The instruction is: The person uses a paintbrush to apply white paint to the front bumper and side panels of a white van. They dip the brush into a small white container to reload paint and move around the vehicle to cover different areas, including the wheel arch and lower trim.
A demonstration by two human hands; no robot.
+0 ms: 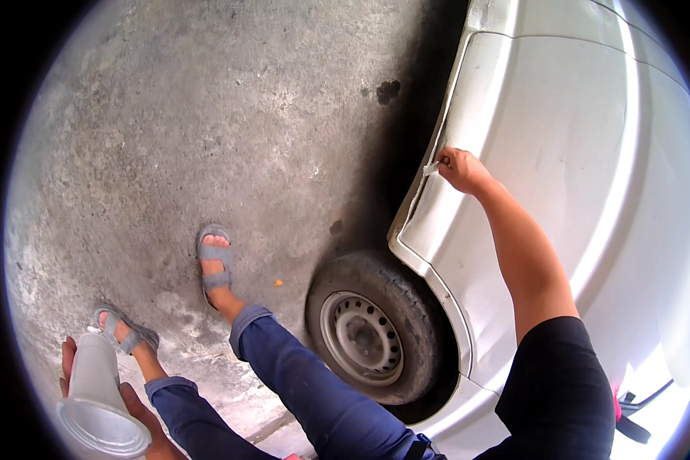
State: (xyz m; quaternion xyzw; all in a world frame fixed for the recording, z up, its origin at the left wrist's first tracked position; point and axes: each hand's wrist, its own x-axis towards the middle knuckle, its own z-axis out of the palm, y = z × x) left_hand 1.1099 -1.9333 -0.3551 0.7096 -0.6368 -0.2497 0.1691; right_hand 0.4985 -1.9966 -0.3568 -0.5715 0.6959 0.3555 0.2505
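In the lower left, my left hand [150,428] is wrapped round a translucent white plastic cup [93,376], whose wide rim faces toward me. My right arm reaches out across the side of a silvery-white vehicle [544,146]. At the panel's lower edge, my right hand [463,170] is closed in a pinch on a small whitish flat piece [431,169]. That piece touches or nearly touches the edge; its exact kind is too small to make out.
A dusty tyre with a steel wheel [360,337] sits in the arch nearer me. My sandalled feet [214,261] stand on stained grey concrete [230,115]. A small orange scrap [278,283] lies near the wheel. Dark shadow runs beneath the vehicle.
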